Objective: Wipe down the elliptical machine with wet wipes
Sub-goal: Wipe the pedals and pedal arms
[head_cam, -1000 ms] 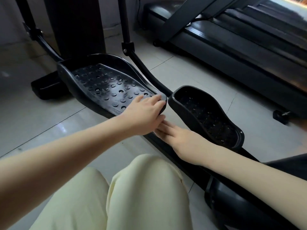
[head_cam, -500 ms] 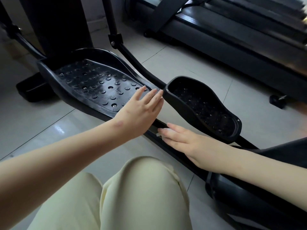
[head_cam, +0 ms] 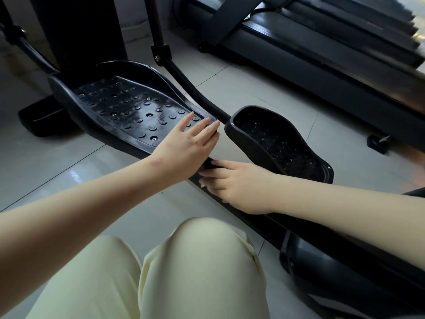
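The elliptical machine stands on a pale tiled floor (head_cam: pixel 57 162). Its near foot pedal (head_cam: pixel 128 116), a black studded tray with a raised rim, serves as the reference for all positions below.

Left hand (head_cam: pixel 186 148): placed at the rear end of the near foot pedal. The fingers (head_cam: pixel 185 124) are straight and slightly spread, lying flat on the studded surface and its rear edge. They grip nothing.

Right hand (head_cam: pixel 239 187): located just behind and below the rear end of the near foot pedal, on the black rail (head_cam: pixel 264 226) that runs under it. The fingers (head_cam: pixel 218 163) are bent and close together, curled over the rail's edge with the tips against it. The thumb is hidden. It cannot be told whether a wet wipe lies under this hand.

The two hands are just beside each other; contact between them cannot be confirmed.

The far foot pedal (head_cam: pixel 282 143) sits to the right of the near foot pedal, lower and apart from it, with a curved black tube (head_cam: pixel 195 93) passing between the two. A treadmill (head_cam: pixel 322 54) lies well beyond the near foot pedal, to the upper right. A knee in pale trousers (head_cam: pixel 202 261) is in front of the near foot pedal, closest to the camera.
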